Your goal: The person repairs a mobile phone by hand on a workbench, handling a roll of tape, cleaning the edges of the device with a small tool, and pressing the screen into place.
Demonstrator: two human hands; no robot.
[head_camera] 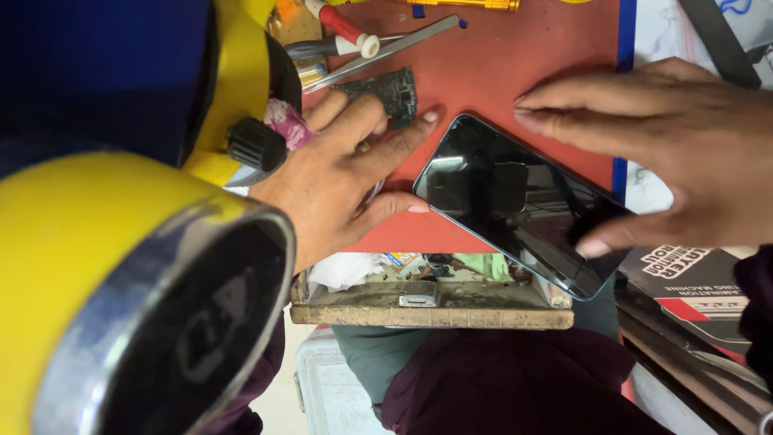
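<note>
- A yellow lamp (137,298) with a chrome rim fills the view left of the phone (519,205). It crowds the left hand; a bump against it could, I judge, jolt the hand into the phone.
- The left hand (342,181) lies open and flat on the red mat (499,72), fingers spread. It grips nothing; thumb and forefinger tips rest just at the phone's left corner, and the fingers cover part of a green circuit board (390,90) up and left of the phone. Pressure there could crack or scratch the board.
- Above and left of the phone lie a red-handled screwdriver (342,24) and a grey metal strip (386,50); a sweep of the hand could knock them onto the glass.
- The phone lies screen up, dark and glossy, slantwise on the mat. Its lower right end reaches past the desk (435,314) edge, so a push from the left could tip it off.
- The right hand (668,145) hovers open over the phone's right end, fingers extended above, thumb near the lower corner. It clasps nothing; whether the thumb touches the glass I cannot tell.
- Below and right of the phone lies a flat package (684,282), white with black lettering and a red-and-black patch.
- Above and right of the phone, a white sheet (668,32) with blue marks lies under a black strap (721,44).
</note>
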